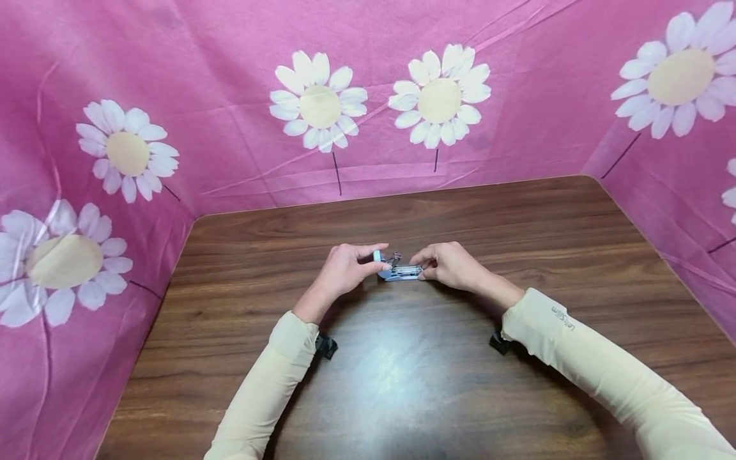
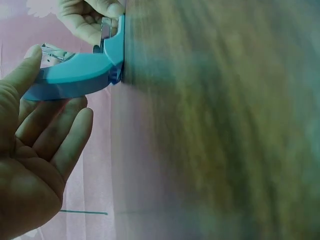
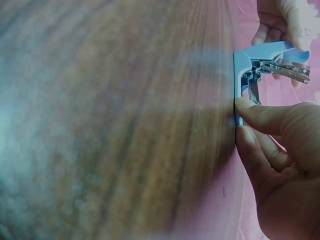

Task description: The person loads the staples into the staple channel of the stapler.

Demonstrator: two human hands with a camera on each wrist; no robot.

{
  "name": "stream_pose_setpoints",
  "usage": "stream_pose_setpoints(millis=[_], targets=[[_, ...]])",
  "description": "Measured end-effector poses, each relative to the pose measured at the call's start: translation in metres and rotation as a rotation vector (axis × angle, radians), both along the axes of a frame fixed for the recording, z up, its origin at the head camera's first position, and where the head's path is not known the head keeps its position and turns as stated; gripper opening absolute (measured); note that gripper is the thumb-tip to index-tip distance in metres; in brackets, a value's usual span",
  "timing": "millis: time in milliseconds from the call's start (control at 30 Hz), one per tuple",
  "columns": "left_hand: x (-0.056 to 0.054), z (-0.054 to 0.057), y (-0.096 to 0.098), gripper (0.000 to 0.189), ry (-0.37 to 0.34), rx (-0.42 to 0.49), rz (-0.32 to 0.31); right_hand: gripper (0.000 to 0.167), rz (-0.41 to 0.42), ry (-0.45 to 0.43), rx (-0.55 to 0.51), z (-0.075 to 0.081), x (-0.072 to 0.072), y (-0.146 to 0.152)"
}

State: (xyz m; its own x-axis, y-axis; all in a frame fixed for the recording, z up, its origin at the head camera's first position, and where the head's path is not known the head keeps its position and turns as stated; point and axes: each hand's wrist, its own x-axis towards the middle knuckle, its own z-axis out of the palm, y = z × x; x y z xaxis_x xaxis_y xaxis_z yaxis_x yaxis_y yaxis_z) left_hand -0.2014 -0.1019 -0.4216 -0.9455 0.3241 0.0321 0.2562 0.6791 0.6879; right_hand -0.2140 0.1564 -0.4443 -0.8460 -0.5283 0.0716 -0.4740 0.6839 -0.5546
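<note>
A light blue stapler rests on the table with its top arm swung up, so that its metal inner parts show. My left hand pinches the raised top arm between thumb and fingers. At the other end, my right hand grips the tip of the base, its thumb and forefinger on either side in the right wrist view. The metal staple channel stands out from under the raised arm. Whether staples lie inside is too small to tell.
The brown wood-grain table has a far edge against a pink cloth printed with white daisies. Cloth also hangs at the left and right sides. A dark strap piece shows at the left wrist, another at the right.
</note>
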Motion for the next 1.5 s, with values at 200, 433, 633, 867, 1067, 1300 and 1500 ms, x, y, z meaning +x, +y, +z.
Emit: stream_pose_setpoints(millis=[200,433,633,867,1067,1300,1500], targets=[[0.000,0.001,0.004,0.046,-0.004,-0.003,-0.007,0.026,-0.006,-0.010,-0.005,0.000,0.001,0.000],[0.001,0.004,0.013,0.050,0.034,-0.021,-0.032,0.026,-0.009,-0.003,-0.010,0.000,0.001,0.001],[0.003,0.005,0.016,0.054,0.010,-0.008,-0.041,0.025,-0.018,0.001,-0.019,-0.001,0.002,0.000],[0.004,0.005,0.007,0.055,-0.075,0.080,-0.092,0.024,-0.020,0.001,-0.013,-0.001,0.002,0.000],[0.004,0.002,-0.001,0.049,-0.120,0.140,-0.043,0.024,-0.015,-0.001,-0.024,-0.003,0.001,0.001],[0.001,-0.003,-0.006,0.040,-0.113,0.098,0.012,0.025,-0.016,-0.008,-0.041,-0.006,0.001,0.002],[0.000,-0.004,-0.006,0.039,-0.126,0.107,0.016,0.025,-0.016,-0.008,-0.049,-0.006,0.000,0.001]])
